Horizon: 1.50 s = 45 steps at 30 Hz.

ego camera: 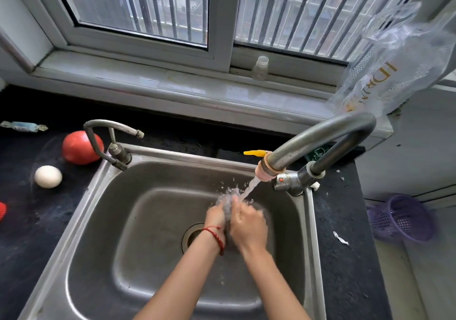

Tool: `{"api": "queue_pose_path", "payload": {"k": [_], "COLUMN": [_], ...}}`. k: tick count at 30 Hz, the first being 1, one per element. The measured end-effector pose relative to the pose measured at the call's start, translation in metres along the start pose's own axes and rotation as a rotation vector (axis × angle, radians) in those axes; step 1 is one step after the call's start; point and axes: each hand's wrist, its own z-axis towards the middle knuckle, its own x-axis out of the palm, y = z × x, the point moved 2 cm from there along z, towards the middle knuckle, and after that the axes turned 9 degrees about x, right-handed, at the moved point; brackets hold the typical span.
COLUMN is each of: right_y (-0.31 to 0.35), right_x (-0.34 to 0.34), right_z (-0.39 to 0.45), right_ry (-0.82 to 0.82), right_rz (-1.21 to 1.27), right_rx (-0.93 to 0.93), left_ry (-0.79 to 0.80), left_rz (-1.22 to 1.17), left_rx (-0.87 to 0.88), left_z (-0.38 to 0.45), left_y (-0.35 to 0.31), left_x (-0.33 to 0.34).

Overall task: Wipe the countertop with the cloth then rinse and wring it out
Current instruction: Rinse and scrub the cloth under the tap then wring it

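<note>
Because the cloth (228, 207) has to be flushed clean, the 2 hands hold it low over the steel sink (118, 196), directly under the stream from the large faucet (318, 139), so the splash falls into the basin near the drain (191, 237). The left hand (216, 217) and right hand (249, 226) are pressed together, both closed around the bunched, mostly hidden cloth. By my judgement this is the rinsing step, with wringing yet to come.

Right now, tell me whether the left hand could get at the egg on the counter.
Probably yes, once it lets go. The left hand is pressed around the cloth with the right hand under the water. The egg lies left of the sink, nothing between.
</note>
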Motion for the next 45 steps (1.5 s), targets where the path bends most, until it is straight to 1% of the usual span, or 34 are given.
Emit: {"api": "queue_pose_path", "payload": {"k": [2, 3, 5, 8, 10, 13, 15, 18, 21, 22, 26, 29, 32, 34, 35, 37, 38, 40, 41, 42, 43, 44, 45], "right_y": [-0.003, -0.005, -0.01, -0.011, -0.012, -0.017, -0.014, 0.0, 0.003, 0.001, -0.007, -0.009, -0.012, -0.019, -0.023, -0.031, -0.033, -0.034, -0.032, -0.029, -0.026, -0.025, -0.025], "right_x": [0.002, -0.001, -0.009, -0.018, -0.019, -0.033, -0.048, -0.063, -0.07, -0.071, -0.081, -0.081, -0.079, -0.077, -0.074, -0.065, -0.059, -0.049, -0.044, -0.041, -0.039, -0.037, -0.035], "right_z": [-0.018, -0.017, 0.0, 0.02, 0.02, 0.007, 0.007, 0.022, 0.032, 0.034, 0.042, 0.043, 0.039, 0.03, 0.022, 0.005, -0.003, -0.015, -0.019, -0.021, -0.023, -0.024, -0.023], "right_ry": [-0.008, -0.036, -0.098, -0.132, -0.201, -0.436, -0.535, -0.512, -0.56, -0.569, -0.6, -0.593, -0.578, -0.535, -0.485, -0.32, -0.186, 0.148, 0.311, 0.44, 0.522, 0.535, 0.515], "right_rz": [-0.024, -0.073, -0.144, -0.151, -0.086, 0.139, 0.243, 0.224, 0.145, 0.141, 0.23, 0.269, 0.355, 0.453, 0.491, 0.539, 0.553, 0.567, 0.572, 0.572, 0.548, 0.485, 0.425], "right_rx": [-0.035, -0.04, 0.001, 0.075, 0.082, 0.035, 0.033, 0.008, -0.1, -0.11, -0.04, -0.055, -0.038, -0.018, -0.007, -0.032, -0.064, -0.161, -0.202, -0.238, -0.278, -0.319, -0.342], "left_ry": [-0.004, 0.027, 0.117, 0.2, 0.183, 0.153, 0.157, 0.129, 0.12, 0.122, 0.143, 0.152, 0.199, 0.235, 0.266, 0.351, 0.396, 0.474, 0.512, 0.554, 0.594, 0.611, 0.611], "left_rz": [-0.021, 0.007, -0.016, -0.019, -0.033, -0.033, -0.029, 0.007, 0.052, 0.065, 0.113, 0.141, 0.169, 0.218, 0.259, 0.351, 0.39, 0.476, 0.535, 0.601, 0.655, 0.697, 0.733], "left_rx": [-0.003, -0.006, -0.059, -0.056, -0.03, 0.01, 0.014, 0.062, 0.084, 0.091, 0.139, 0.202, 0.259, 0.312, 0.345, 0.413, 0.433, 0.484, 0.523, 0.573, 0.62, 0.666, 0.714], "left_z": [0.001, -0.001, -0.012, -0.014, -0.016, -0.017, -0.02, -0.019, -0.021, -0.022, -0.024, -0.028, -0.033, -0.038, -0.041, -0.051, -0.056, -0.069, -0.074, -0.079, -0.084, -0.088, -0.093], "left_y": [-0.003, 0.001, 0.003, 0.0, -0.003, 0.0, 0.001, -0.001, -0.003, -0.004, -0.011, -0.016, -0.022, -0.027, -0.03, -0.037, -0.04, -0.049, -0.053, -0.056, -0.059, -0.062, -0.065], "left_x": [0.0, 0.0, 0.006, 0.011, 0.006, -0.008, -0.012, -0.013, -0.015, -0.016, -0.022, -0.026, -0.025, -0.024, -0.024, -0.025, -0.025, -0.025, -0.026, -0.027, -0.029, -0.031, -0.033]}}
